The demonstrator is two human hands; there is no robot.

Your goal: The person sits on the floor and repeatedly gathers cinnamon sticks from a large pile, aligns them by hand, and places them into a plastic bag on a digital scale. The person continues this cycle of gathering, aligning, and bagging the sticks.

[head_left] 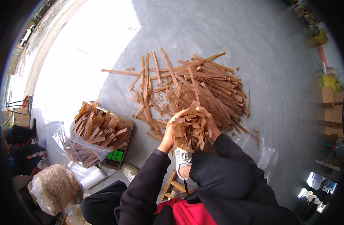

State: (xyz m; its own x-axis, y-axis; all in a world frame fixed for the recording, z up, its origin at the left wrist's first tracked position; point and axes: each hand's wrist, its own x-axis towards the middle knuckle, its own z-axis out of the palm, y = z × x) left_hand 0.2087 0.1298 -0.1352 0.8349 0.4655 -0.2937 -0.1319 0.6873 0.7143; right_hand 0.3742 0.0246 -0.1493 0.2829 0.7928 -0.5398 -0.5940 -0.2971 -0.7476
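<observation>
Between my left hand and my right hand is a bunch of brown, crinkled strips, clasped above my white shoe; my fingers are partly hidden by it. Just beyond, a wide, loose pile of long brown strips lies on the grey floor with small broken bits. To the left, more strips fill a clear plastic bag on a scale with a lit green display.
A wooden stool is under me. A plastic-wrapped bale lies at the lower left, below dark shapes. A loose plastic sheet lies right of me. Cardboard boxes line the right side. Bright sunlight covers the floor upper left.
</observation>
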